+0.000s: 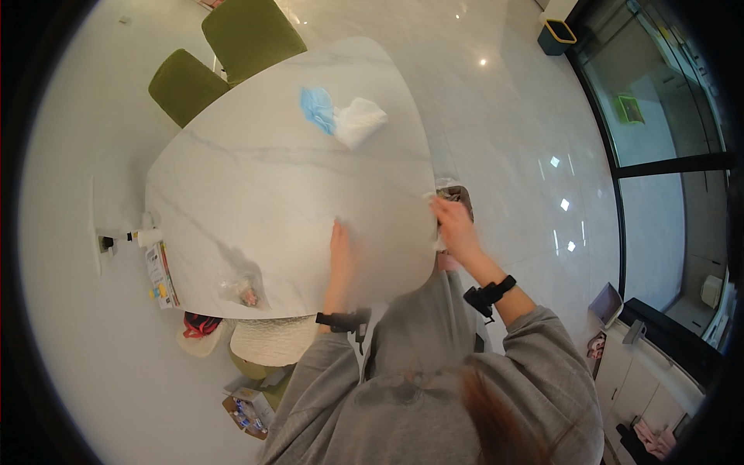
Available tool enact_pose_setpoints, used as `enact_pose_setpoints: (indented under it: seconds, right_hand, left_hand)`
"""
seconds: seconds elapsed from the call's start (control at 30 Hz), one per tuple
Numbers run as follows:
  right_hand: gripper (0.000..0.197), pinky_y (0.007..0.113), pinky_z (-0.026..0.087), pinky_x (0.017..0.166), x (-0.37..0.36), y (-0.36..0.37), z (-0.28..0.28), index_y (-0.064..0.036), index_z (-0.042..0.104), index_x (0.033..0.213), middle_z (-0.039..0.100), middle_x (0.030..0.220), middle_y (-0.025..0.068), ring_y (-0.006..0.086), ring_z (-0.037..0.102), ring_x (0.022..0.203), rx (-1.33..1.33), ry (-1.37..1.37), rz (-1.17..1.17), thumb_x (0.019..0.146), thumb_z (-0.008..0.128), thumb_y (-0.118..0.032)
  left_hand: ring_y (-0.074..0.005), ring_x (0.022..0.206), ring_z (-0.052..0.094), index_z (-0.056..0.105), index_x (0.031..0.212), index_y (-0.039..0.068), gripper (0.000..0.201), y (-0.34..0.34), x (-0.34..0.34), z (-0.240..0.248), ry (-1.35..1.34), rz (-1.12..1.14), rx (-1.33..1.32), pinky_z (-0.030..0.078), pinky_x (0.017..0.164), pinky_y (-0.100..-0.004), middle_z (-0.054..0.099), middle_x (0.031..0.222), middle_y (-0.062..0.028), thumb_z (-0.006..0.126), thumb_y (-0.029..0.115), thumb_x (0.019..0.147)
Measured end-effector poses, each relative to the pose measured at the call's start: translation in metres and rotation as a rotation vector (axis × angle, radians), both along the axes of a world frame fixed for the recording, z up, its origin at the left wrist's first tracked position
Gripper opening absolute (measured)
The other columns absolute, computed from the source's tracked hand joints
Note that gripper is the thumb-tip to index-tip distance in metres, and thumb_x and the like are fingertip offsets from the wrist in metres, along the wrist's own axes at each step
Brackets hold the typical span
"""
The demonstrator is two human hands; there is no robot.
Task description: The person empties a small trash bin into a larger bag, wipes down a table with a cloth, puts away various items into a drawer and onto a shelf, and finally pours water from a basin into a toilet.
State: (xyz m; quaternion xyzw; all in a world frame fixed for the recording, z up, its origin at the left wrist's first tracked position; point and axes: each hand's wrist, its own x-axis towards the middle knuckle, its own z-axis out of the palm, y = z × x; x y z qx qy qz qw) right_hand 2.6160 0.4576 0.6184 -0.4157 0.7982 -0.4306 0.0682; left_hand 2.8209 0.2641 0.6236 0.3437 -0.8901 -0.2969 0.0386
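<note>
My left hand (341, 254) is over the near part of the white marbled table (256, 182), side-on and a little blurred. Its fingers stretch away from me, with nothing visible in them. At the table's right edge, my right hand (459, 227) has its fingers pinched together. Something small and whitish shows at those fingertips, too blurred to name. Just past the edge beneath that hand stands a bin (466, 200) with dark contents, partly hidden. Farther up the table lie a blue face mask (317, 107) and a crumpled white tissue (359, 122), side by side.
A clear plastic bag (245, 291) sits at the table's near left edge. Books (161, 273) stand beside the left edge. Two green chairs (252, 40) are at the far side. A cushioned stool (273, 341) and a box of bottles (249, 411) are at lower left.
</note>
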Motion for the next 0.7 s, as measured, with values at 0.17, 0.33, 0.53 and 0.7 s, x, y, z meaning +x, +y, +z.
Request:
enact_pose_setpoints:
  seconds: [0.17, 0.33, 0.53, 0.7]
  right_hand:
    - [0.039, 0.038, 0.042, 0.091, 0.014, -0.031, -0.017, 0.0010, 0.057, 0.105, 0.052, 0.116, 0.0125, 0.0326, 0.048, 0.107, 0.021, 0.233, 0.134, 0.066, 0.053, 0.004]
    - [0.037, 0.036, 0.043, 0.088, -0.027, -0.002, -0.013, -0.0013, 0.059, 0.105, 0.055, 0.113, 0.0090, 0.0293, 0.049, 0.104, 0.296, 0.005, -0.195, 0.069, 0.052, 0.006]
    - [0.040, 0.035, 0.043, 0.087, -0.064, 0.046, 0.017, -0.0028, 0.060, 0.107, 0.057, 0.111, 0.0098, 0.0283, 0.050, 0.102, 0.225, -0.014, -0.197, 0.069, 0.051, 0.008]
    - [0.036, 0.036, 0.045, 0.084, -0.045, 0.034, 0.021, -0.0019, 0.062, 0.102, 0.059, 0.107, 0.0096, 0.0286, 0.052, 0.095, 0.188, -0.077, -0.112, 0.070, 0.051, 0.008]
  left_hand:
    - [-0.0397, 0.130, 0.026, 0.033, 0.131, -0.007, 0.057, 0.014, -0.095, 0.077, 0.036, 0.063, 0.364, 0.025, 0.106, -0.0433, 0.024, 0.141, -0.0269, 0.057, 0.016, 0.085]
    - [-0.0446, 0.128, 0.024, 0.032, 0.132, -0.005, 0.061, -0.045, -0.121, 0.028, 0.183, -0.213, -0.199, 0.025, 0.104, -0.0478, 0.023, 0.140, -0.0288, 0.060, 0.017, 0.082]
    - [-0.0501, 0.126, 0.022, 0.034, 0.136, 0.010, 0.078, -0.095, -0.192, 0.022, 0.043, -0.089, -0.497, 0.024, 0.101, -0.0568, 0.018, 0.140, -0.0323, 0.071, 0.031, 0.070]
    - [-0.0439, 0.121, 0.033, 0.045, 0.127, 0.016, 0.065, -0.122, -0.202, 0.010, -0.122, -0.042, -0.247, 0.034, 0.092, -0.0568, 0.034, 0.133, -0.0230, 0.071, 0.028, 0.069]
